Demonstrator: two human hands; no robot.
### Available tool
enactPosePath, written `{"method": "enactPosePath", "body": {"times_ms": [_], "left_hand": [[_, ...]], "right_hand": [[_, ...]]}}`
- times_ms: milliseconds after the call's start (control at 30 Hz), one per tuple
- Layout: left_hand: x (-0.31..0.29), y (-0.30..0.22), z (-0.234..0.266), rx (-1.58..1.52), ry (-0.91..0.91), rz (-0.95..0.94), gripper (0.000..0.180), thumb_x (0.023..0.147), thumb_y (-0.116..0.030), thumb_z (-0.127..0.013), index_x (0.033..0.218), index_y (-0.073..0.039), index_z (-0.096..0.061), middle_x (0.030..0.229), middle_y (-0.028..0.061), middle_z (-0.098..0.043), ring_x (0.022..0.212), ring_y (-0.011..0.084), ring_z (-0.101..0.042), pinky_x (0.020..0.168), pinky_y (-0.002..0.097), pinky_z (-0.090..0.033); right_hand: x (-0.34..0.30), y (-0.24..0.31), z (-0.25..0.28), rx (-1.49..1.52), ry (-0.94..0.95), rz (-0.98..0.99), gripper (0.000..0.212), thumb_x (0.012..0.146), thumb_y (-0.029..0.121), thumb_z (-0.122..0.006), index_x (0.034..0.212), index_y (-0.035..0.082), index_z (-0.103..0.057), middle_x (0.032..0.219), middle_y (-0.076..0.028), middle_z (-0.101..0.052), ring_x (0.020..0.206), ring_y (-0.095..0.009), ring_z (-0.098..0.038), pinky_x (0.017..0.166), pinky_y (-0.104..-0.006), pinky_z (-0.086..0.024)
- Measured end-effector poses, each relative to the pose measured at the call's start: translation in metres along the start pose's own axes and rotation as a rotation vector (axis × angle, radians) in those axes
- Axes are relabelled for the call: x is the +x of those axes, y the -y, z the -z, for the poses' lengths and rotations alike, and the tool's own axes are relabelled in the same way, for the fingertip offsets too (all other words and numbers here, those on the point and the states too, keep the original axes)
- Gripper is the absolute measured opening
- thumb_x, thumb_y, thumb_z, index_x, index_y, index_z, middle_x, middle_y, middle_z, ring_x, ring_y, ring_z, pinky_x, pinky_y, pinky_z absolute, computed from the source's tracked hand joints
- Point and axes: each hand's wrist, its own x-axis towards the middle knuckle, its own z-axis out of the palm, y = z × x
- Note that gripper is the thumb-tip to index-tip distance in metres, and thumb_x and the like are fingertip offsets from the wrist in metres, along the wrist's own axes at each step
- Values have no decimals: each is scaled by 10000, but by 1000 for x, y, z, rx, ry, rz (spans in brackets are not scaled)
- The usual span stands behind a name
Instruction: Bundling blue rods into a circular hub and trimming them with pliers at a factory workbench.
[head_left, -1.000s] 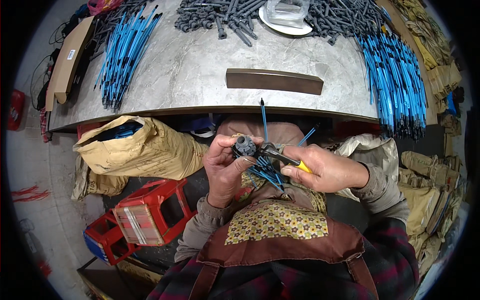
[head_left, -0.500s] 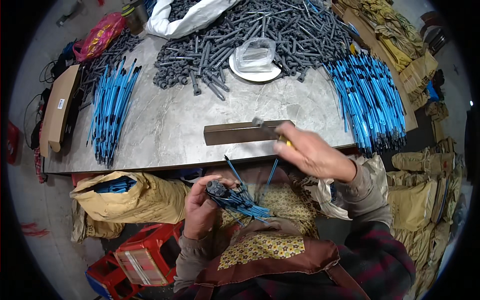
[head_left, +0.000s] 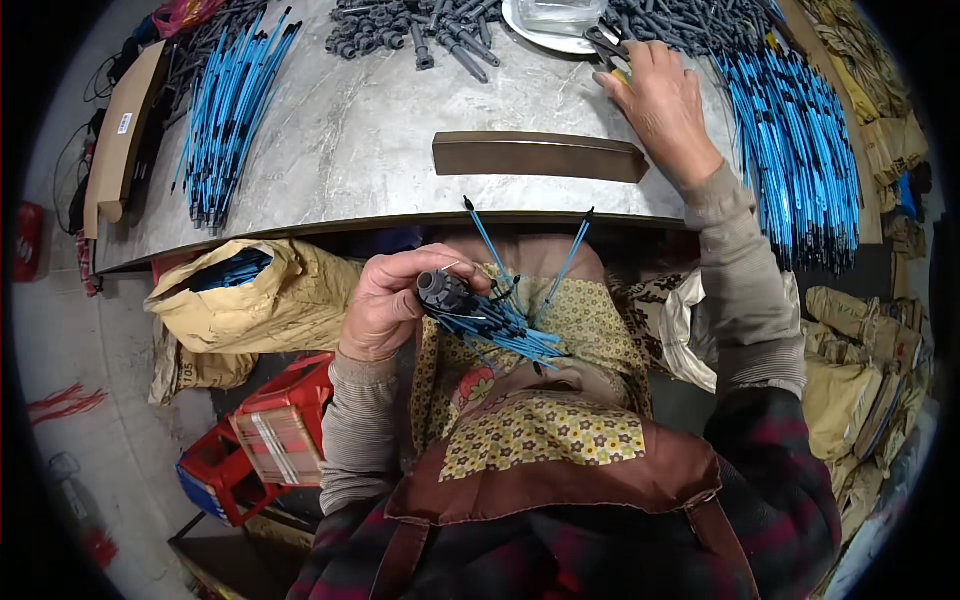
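Observation:
My left hand [head_left: 385,303] is closed round a grey plastic piece with a ribbed round end [head_left: 442,291], held over my lap. Behind it, thin blue rods [head_left: 505,333] with dark tips lie in a loose bunch on the patterned apron; two of them stick up toward the table edge. A thin pale strand shows by my left fingertips. Stretched out over the far right of the table, my right hand [head_left: 668,105] has its fingers round the yellow-and-dark handles of pliers [head_left: 604,43]. The pliers' jaws lie beside a white plate [head_left: 548,32]; the fingers partly hide the handles.
A brown metal bar [head_left: 540,157] lies near the table's front edge. Blue rod piles stand at left [head_left: 232,120] and right [head_left: 795,150]. Grey plastic anchors [head_left: 455,35] are heaped at the back. A paper sack [head_left: 260,300] and red stools [head_left: 280,420] are at lower left.
My right hand has moved away from above the bar, with the pliers, to beside the plate. My left hand keeps hold of the grey piece. The whole view has shifted toward my lap.

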Motion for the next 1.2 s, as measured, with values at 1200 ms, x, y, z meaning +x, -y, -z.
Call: {"method": "enactPosePath", "body": {"times_ms": [1200], "left_hand": [[-19, 1, -86, 282, -303, -168, 360, 972, -149, -614, 1288, -4, -521, 1101, 127, -651, 970, 183, -599, 896, 286, -469]], "right_hand": [[-104, 156, 129, 1666, 47, -256, 169, 872, -7, -703, 1025, 24, -638, 861, -42, -586, 658, -113, -461, 588, -230, -388]]}}
